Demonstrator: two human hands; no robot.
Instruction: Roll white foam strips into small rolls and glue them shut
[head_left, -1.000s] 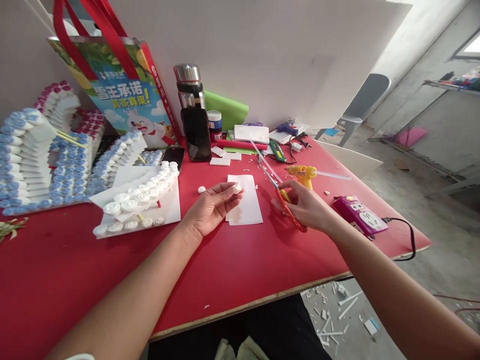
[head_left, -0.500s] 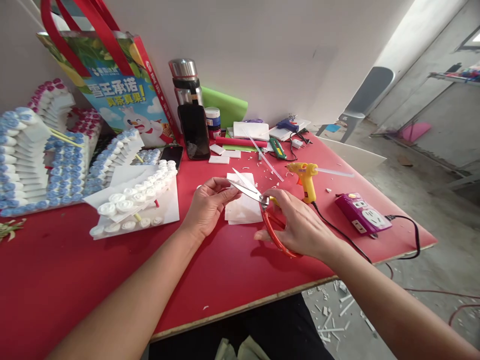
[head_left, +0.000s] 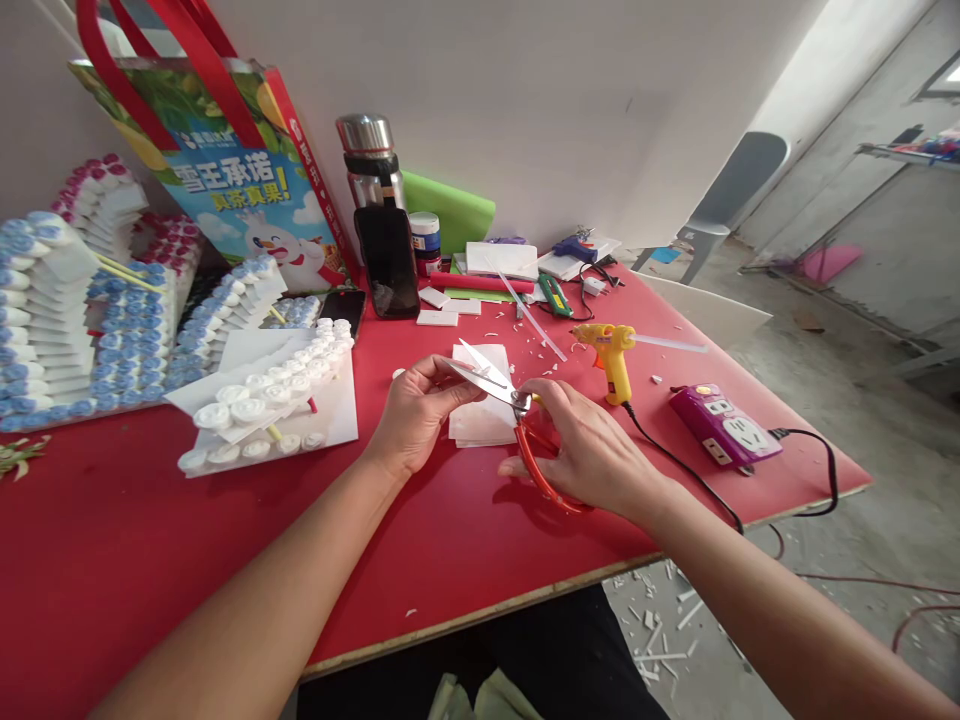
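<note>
Scissors (head_left: 518, 403) that had pointed away over the right side of the paper sheets (head_left: 480, 428) a second ago had swung leftward, so that their blades now reached the fingertips of the left hand (head_left: 409, 415). Against half a second ago they had barely shifted. The white roll that had shown at the left fingertips a second ago was out of sight.

The right hand (head_left: 589, 440) was clamped on the orange handle, with part of the handle hidden under the palm. The blades stood slightly apart; the nearer one lay along the left fingertips, while the farther one projected beyond them above the sheets. The left thumb and forefinger were bent toward each other, but the blade and the fingers themselves covered the place where they would meet, so I could not tell whether they were pressed together or whether the roll sat between them.

The sheets lay flat on the red table (head_left: 420, 570), beneath the blades and just right of the left hand. A small white piece (head_left: 397, 373) peeked out behind the left knuckles. White rosettes (head_left: 255, 400) on a board stood left of that hand. To the right, beyond the right hand, were a yellow glue gun (head_left: 613, 360) and a purple power socket (head_left: 725, 425).
</note>
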